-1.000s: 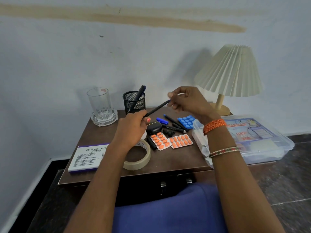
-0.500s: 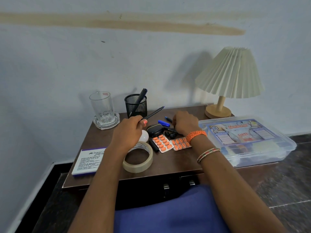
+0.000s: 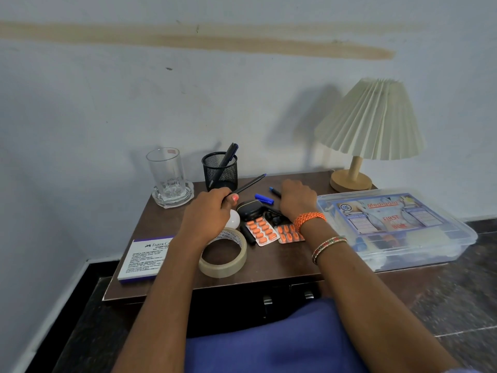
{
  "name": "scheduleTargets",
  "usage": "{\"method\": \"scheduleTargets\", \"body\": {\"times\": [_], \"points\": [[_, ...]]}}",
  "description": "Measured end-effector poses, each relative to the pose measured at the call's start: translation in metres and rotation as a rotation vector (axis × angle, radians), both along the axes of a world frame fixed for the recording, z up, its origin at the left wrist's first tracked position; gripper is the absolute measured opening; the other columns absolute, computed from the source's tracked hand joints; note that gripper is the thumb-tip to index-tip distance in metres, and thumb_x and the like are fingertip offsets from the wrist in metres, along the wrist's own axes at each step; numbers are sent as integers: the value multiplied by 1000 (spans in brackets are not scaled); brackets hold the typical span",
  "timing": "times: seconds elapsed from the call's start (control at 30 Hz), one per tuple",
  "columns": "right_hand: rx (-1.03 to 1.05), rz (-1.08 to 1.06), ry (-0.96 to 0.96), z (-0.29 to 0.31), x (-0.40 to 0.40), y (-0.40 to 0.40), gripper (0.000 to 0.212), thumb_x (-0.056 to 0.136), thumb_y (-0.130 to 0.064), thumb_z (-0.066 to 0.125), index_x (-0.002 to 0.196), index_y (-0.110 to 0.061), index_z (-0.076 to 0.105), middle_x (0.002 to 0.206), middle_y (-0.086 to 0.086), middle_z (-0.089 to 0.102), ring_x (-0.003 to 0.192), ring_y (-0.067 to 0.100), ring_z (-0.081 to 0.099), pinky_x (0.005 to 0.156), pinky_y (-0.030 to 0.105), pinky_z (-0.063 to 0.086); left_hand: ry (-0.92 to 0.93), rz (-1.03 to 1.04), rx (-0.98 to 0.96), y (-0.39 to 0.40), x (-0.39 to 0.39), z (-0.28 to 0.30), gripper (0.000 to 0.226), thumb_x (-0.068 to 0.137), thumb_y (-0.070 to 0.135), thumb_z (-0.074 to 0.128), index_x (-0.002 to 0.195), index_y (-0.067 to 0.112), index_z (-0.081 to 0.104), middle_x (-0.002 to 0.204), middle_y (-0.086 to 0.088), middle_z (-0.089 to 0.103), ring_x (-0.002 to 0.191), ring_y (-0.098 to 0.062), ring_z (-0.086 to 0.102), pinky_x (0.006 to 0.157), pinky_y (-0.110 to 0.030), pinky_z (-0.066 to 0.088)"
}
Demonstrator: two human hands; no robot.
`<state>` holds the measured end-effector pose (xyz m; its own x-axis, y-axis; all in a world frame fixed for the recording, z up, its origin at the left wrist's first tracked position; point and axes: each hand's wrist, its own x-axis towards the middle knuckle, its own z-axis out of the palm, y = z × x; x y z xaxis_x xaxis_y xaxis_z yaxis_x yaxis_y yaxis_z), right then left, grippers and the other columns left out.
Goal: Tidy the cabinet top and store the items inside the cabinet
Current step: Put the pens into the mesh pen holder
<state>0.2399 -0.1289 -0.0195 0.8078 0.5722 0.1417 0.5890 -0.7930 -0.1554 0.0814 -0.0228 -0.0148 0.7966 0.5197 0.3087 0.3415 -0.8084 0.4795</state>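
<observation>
On the brown cabinet top [image 3: 271,267] my left hand [image 3: 207,211] grips a black pen [image 3: 248,183] that points up and right, near the black mesh pen cup [image 3: 220,170]. My right hand [image 3: 297,200] rests knuckles-up on the loose pens, fingers curled over a blue-tipped pen [image 3: 274,191] that sticks out to its left. Between the hands lie a blue cap [image 3: 263,198], a black case [image 3: 250,208] and two orange blister packs [image 3: 262,231]. A tape roll [image 3: 223,255] and a white ball [image 3: 232,218] sit under my left wrist.
A glass [image 3: 166,170] on a glass coaster stands at the back left, a stamp pad box [image 3: 145,258] at the front left. A pleated lamp [image 3: 368,122] is at the back right. A clear first aid box [image 3: 395,227] overhangs the right edge. Door handles [image 3: 267,300] show below.
My right hand let go of the black pen's tip, dropped to the cabinet top and settled over the loose pens. The left hand keeps the black pen and lowered slightly.
</observation>
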Motion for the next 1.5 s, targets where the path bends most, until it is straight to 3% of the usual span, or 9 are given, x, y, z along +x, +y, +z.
{"method": "scheduleTargets", "body": {"times": [0.33,0.43,0.63,0.77,0.9,1.03,1.2,1.37,1.5], "points": [[48,-12,55,0,2,3,27,91,-19,57,115,-6,58,119,14,61,110,30,58,80,35,45,13,-1,11,0,0,0,32,99,40,37,96,16,59,70,-2,52,71,-23,51,66,-39,45],[150,-5,112,2,6,3,28,90,-22,59,112,-3,60,118,17,61,113,32,53,85,37,48,16,3,9,-1,0,1,33,99,40,37,93,16,58,70,-3,52,73,-26,53,68,-41,46],[428,39,279,8,9,2,25,88,-18,61,103,3,61,107,20,63,101,33,60,86,39,50,14,9,12,0,2,0,32,99,39,37,93,17,58,66,1,48,68,-21,49,64,-37,42],[760,93,472,18,5,1,22,91,-15,60,83,3,69,76,12,63,65,17,55,72,29,45,-3,18,26,0,3,0,32,99,41,36,94,18,58,66,2,49,69,-20,49,63,-35,40],[1245,22,645,45,4,3,17,88,-14,66,91,2,70,70,8,63,63,16,59,74,30,56,-63,58,12,1,3,4,34,99,40,34,100,20,61,76,-1,60,75,-23,56,68,-38,46],[1530,36,786,78,1,12,14,86,-9,68,74,-7,61,69,11,65,58,18,64,66,27,60,-158,125,-64,5,7,9,31,99,38,34,103,26,62,70,4,55,69,-19,54,66,-33,43],[1481,52,632,67,-20,26,6,86,-10,67,83,-5,65,72,12,69,57,17,68,62,23,60,-210,136,-96,8,8,9,28,99,36,35,107,30,61,64,11,47,60,-9,47,57,-29,35],[1455,40,549,56,-19,23,13,87,-14,67,92,-3,62,72,10,70,61,20,70,65,27,60,-200,156,-112,11,3,6,29,99,36,36,108,28,62,57,12,42,55,-9,43,58,-29,33],[1425,48,590,51,-19,22,15,86,-14,68,90,-1,61,77,16,71,63,20,71,65,29,61,-184,141,-109,9,0,7,29,99,35,37,111,26,62,64,2,52,58,-12,44,56,-28,32]]}}
